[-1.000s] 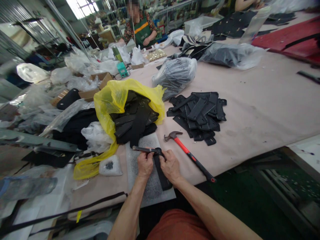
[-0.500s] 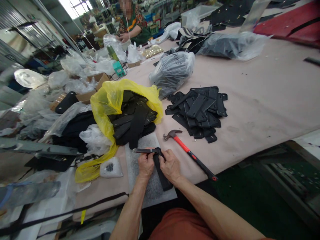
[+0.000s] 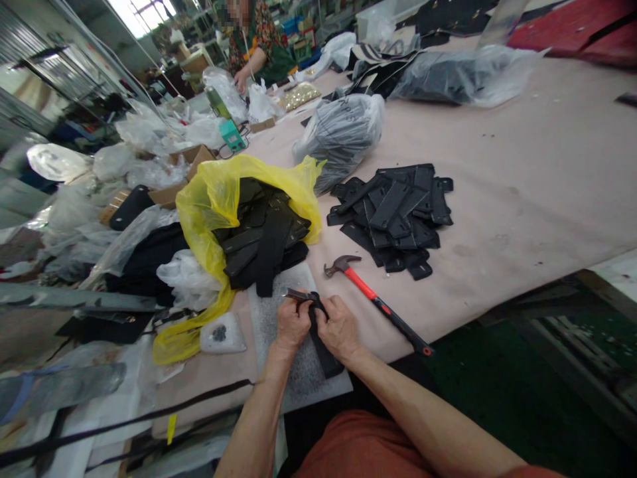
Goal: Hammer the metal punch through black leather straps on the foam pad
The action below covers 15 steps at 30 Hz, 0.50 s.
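My left hand (image 3: 292,324) is closed around a short silver metal rod (image 3: 294,293), whose bare end points left and slightly up. Its other end meets the far end of a black strap piece (image 3: 322,352). Pinched between the fingers and thumb of my right hand (image 3: 339,326), that strap end is bent up; the rest slopes down towards me. Both hands are close together above a speckled grey-white board (image 3: 293,392). Just right of them a claw hammer (image 3: 378,302) with a red and black handle lies on the table. Fingers hide where rod and strap meet.
A yellow plastic bag (image 3: 202,199) full of black pieces (image 3: 271,232) stands beyond the board. More black strap pieces (image 3: 398,212) are heaped to its right. A small bag of dark bits (image 3: 223,333) lies left. Across the table a person (image 3: 256,50) stands.
The metal rod has turned in my left hand, its free end now nearer and slightly higher. My right hand has hardly moved. The hammer stays put; the person's arm across the table has shifted.
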Motion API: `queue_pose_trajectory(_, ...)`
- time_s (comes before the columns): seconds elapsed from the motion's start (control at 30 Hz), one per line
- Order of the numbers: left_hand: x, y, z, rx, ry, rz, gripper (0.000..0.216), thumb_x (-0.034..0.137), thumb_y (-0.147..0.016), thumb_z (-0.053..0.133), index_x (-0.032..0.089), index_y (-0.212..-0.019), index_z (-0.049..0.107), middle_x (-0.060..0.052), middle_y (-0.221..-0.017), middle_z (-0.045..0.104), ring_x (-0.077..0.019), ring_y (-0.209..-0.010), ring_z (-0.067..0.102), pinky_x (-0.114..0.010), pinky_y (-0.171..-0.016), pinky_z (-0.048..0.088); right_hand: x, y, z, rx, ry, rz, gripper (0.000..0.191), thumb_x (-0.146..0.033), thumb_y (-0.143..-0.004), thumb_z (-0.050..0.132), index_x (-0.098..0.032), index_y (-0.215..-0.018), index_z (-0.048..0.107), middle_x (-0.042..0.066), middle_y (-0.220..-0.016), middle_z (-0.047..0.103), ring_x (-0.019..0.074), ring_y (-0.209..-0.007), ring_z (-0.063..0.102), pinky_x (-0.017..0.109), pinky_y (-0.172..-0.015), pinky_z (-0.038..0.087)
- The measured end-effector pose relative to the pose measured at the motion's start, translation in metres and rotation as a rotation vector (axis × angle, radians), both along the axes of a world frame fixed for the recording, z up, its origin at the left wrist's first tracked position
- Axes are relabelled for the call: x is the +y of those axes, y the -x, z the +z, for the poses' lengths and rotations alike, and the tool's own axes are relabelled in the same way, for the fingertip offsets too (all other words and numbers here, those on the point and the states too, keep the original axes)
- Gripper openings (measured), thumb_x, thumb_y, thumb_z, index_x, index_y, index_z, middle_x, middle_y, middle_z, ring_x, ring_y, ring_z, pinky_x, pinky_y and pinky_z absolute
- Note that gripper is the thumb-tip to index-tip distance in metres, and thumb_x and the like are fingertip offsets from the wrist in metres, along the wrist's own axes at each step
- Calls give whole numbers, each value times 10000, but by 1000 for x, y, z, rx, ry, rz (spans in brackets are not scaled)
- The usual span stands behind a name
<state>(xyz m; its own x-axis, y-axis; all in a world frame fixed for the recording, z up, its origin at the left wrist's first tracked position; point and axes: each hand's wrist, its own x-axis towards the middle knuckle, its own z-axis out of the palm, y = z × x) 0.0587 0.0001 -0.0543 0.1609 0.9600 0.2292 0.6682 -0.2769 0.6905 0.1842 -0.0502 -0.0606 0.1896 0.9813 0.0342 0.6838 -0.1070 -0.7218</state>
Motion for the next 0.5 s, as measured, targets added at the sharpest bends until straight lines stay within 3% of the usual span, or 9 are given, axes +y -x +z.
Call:
queue_pose_trajectory(0.3, -3, -6, 18, -32, 54, -27, 254, 262, -864, 548, 166, -1088, 619, -106, -1056, 700, -219, -969, 671, -346, -876, 543, -1, -1, 1, -2, -1, 4, 282, -231, -906, 480, -211, -1158, 606, 42, -911, 550, 173, -826, 514, 264, -706, 365)
queue_pose_trajectory(0.5, -2, -1, 13, -60, 55, -17, 185, 276, -883, 519, 187, -977, 650, -84, -974, 719, -218, -937, 675, -356, -884, 536, -1, -1, 3, 7, 3, 2, 288, -229, -908, 471, -216, -1159, 611, 45, -909, 554, 175, -830, 514, 262, -705, 364)
